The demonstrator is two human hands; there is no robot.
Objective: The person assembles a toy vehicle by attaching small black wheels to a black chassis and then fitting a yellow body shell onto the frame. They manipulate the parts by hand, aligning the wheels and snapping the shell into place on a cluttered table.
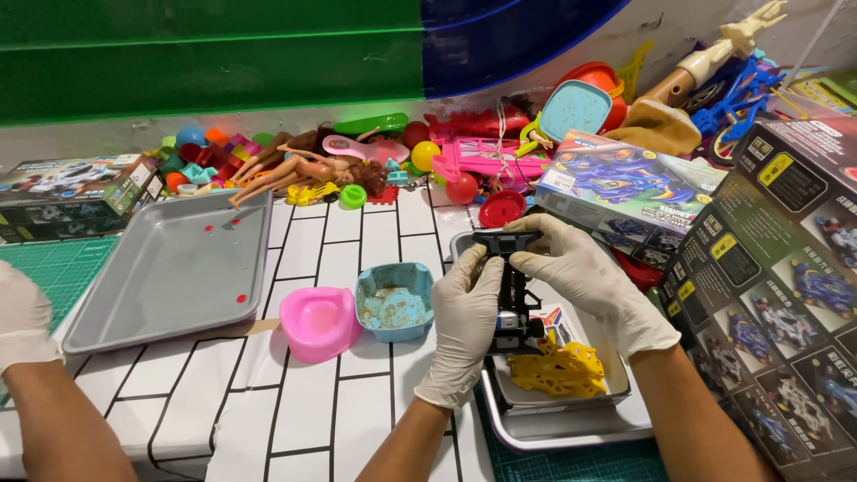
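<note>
Both of my hands wear white gloves and hold a black toy car chassis [511,287] upright over a small metal tray [571,428]. My left hand [464,321] grips the chassis along its left side. My right hand [585,277] pinches its top end from the right. Yellow plastic part frames [558,370] and small coloured pieces lie in the tray below the chassis.
A large grey tray [170,268] lies at the left. A pink bowl [319,323] and a blue square tub [395,302] stand mid-table. Toy car kit boxes [777,295] rise at the right. Dolls and mixed toys [357,161] line the wall. Another person's gloved hand [22,317] is at the far left.
</note>
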